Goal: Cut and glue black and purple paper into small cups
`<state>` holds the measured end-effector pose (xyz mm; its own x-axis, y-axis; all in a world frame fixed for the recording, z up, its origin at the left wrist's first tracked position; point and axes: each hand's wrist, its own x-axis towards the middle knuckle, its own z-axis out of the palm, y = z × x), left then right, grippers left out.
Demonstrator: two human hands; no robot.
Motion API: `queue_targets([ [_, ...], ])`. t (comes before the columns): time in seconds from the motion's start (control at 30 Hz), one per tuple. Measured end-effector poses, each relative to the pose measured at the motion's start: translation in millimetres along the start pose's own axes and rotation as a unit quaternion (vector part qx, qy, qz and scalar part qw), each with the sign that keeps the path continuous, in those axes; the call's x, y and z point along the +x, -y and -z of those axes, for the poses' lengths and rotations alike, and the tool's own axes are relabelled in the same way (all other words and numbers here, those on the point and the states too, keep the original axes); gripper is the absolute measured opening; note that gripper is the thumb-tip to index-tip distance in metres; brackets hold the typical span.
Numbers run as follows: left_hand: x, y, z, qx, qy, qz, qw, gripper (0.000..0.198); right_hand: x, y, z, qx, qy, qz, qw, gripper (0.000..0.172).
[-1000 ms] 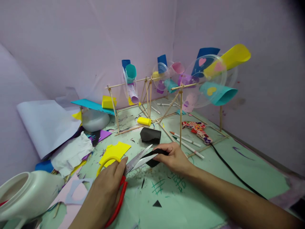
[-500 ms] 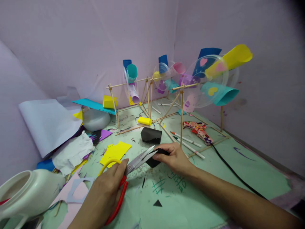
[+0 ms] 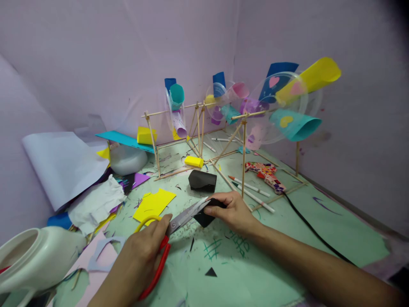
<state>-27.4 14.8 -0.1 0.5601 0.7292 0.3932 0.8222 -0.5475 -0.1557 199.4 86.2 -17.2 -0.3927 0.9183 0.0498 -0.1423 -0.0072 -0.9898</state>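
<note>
My left hand (image 3: pixel 147 249) is closed round the handles of a pair of scissors (image 3: pixel 183 218) with red and yellow grips. Its blades, nearly together now, lie across a piece of black paper (image 3: pixel 204 218). Between thumb and fingers, my right hand (image 3: pixel 232 211) pinches that paper by its right end. Just behind the blades a rolled black paper tube (image 3: pixel 202 181) rests on the table. A small black paper triangle (image 3: pixel 211 272) and a thin black sliver lie in front. Left of the blades is a yellow paper scrap (image 3: pixel 155 204).
Stick frames (image 3: pixel 243 157) hold clear discs with coloured paper tubes at the back. A glue gun (image 3: pixel 266 174) in patterned covering, its black cord running right, lies beside several markers (image 3: pixel 254 197). Paper scraps and a white jug (image 3: pixel 47 256) crowd the left side of the green table.
The scissor blades have closed further on the black paper. The paper's lower corner has shifted slightly down, while both hands stay almost in place.
</note>
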Motion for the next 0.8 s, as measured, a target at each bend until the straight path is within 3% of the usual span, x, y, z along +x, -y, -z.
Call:
queue_targets([
  [0.37,-4.1,3.0,-3.2,-0.099,0.019,0.050,0.994,0.040,0.6,-2.8,-1.0,0.018,0.000,-0.022,1.000,0.012],
  [0.43,-4.9,9.3,-1.6,-0.117,0.031,0.110,0.987,0.039,1.7,-6.1,-0.4,0.031,-0.002,-0.035,0.999,0.018],
  [0.5,-4.3,18.0,1.9,-0.081,0.075,0.228,0.967,0.038,3.1,-10.0,0.5,0.056,-0.008,-0.051,0.997,0.024],
  [0.6,-2.5,33.0,7.5,0.014,0.179,0.387,0.904,0.037,4.3,-13.3,0.4,0.091,-0.010,-0.060,0.994,0.028],
  [0.67,-2.6,42.3,9.0,0.043,0.223,0.427,0.876,0.037,3.7,-12.6,-1.2,0.100,-0.003,-0.060,0.993,0.029],
  [0.8,-4.8,52.7,7.8,0.037,0.224,0.467,0.855,0.042,0.6,-8.5,-5.7,0.087,0.003,-0.055,0.995,0.028],
])
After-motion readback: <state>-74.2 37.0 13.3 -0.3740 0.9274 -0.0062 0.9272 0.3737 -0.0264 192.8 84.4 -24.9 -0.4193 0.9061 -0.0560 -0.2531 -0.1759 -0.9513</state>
